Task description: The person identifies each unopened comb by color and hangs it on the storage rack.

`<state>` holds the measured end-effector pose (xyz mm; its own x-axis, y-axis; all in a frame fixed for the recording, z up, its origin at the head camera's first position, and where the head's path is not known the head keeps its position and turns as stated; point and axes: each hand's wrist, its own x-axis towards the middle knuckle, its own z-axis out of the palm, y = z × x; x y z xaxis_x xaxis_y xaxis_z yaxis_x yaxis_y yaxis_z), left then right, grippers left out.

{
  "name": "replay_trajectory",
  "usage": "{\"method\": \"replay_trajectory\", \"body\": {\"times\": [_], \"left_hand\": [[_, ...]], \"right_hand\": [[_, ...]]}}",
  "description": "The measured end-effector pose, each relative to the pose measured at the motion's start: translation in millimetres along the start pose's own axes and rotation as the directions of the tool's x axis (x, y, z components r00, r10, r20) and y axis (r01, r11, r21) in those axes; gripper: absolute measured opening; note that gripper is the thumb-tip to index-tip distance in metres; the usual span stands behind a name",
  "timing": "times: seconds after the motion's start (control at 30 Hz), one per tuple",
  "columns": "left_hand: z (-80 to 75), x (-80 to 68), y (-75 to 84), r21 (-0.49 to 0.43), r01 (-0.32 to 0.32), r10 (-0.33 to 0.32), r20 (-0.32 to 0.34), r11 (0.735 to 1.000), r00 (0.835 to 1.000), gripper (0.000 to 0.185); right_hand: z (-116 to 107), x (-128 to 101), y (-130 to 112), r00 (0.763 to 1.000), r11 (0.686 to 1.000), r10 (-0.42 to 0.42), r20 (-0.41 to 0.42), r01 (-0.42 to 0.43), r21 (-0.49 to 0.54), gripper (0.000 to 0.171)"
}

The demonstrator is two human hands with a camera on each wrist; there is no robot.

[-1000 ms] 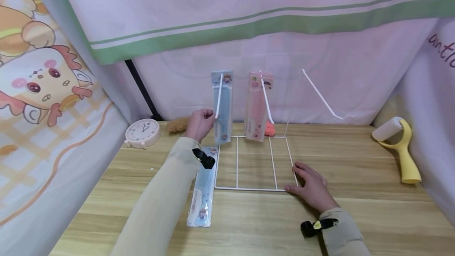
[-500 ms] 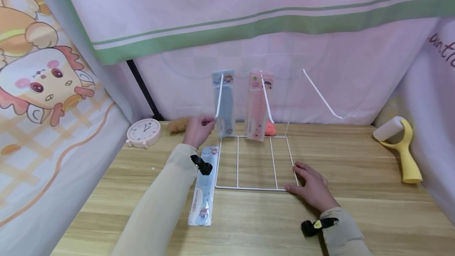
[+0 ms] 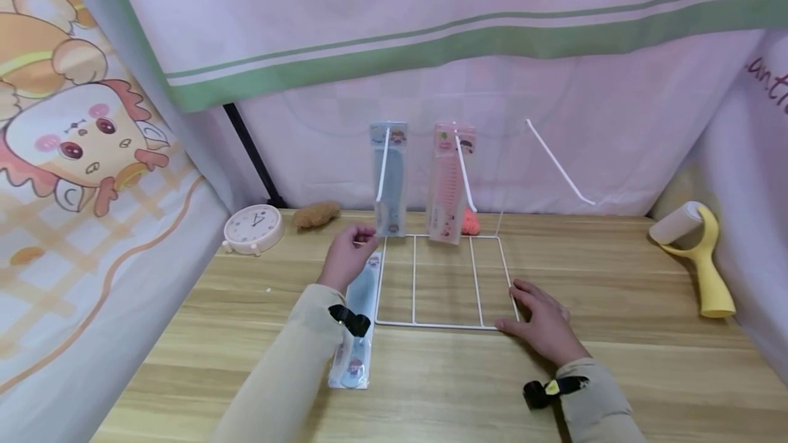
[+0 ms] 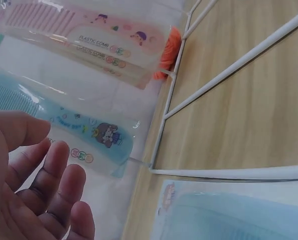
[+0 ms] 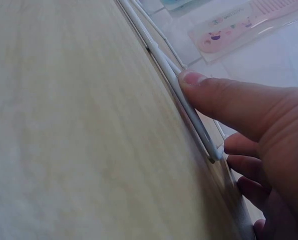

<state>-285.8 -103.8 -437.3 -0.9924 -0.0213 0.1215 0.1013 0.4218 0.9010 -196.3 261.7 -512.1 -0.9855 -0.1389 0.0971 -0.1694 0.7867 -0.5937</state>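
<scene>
A white wire display rack (image 3: 431,325) stands on the table with three hooks. On its left hook hangs a blue packaged comb (image 3: 389,190); on the middle hook, a pink packaged comb (image 3: 447,190). The right hook (image 3: 559,161) carries nothing. My left hand (image 3: 348,257) is just below and left of the hanging blue comb, fingers loosely bent with nothing between them. Another blue packaged comb (image 3: 352,368) lies flat left of the rack, partly hidden by the left wrist. My right hand (image 3: 542,321) holds the rack's front right corner, thumb (image 5: 209,89) on the front bar.
A round pink clock (image 3: 254,228) and a brown fuzzy item (image 3: 317,215) are at the back left. Behind the rack sits a coral-coloured item (image 3: 470,221). A yellow-handled lint roller (image 3: 705,262) lies at the right. Curtains (image 3: 591,101) hang behind the table.
My left hand has let go at the left hook and come down toward me. The blue comb there slid back along the hook and hangs by itself. The right hand stayed put.
</scene>
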Motion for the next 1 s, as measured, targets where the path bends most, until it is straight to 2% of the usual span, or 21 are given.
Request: {"method": "replay_trajectory", "body": {"times": [0.1,0.37,0.67,1.0], "left_hand": [[2.9,-8.6,-4.7,-0.020,-0.004,0.004,-0.014,1.000,1.000,0.025],[3.3,-35.7,-13.6,-0.141,0.061,-0.068,-0.045,0.988,0.997,0.026],[-5.9,-50.2,-30.1,-0.088,0.088,-0.089,-0.014,0.992,0.996,0.031],[-15.3,-52.6,-41.8,-0.065,0.153,-0.154,-0.022,0.986,0.988,0.036]], "right_hand": [[-0.2,-0.5,-0.2,1.000,1.000,0.001,0.001,-0.001,-0.001,0.084],[-1.9,-1.4,-4.5,1.000,1.000,0.004,-0.008,-0.004,-0.012,0.082],[-0.5,0.2,-5.2,1.000,1.000,0.007,-0.006,-0.007,-0.001,0.082],[-0.2,-0.2,-1.4,1.000,1.000,-0.014,-0.020,0.013,-0.015,0.082]]}}
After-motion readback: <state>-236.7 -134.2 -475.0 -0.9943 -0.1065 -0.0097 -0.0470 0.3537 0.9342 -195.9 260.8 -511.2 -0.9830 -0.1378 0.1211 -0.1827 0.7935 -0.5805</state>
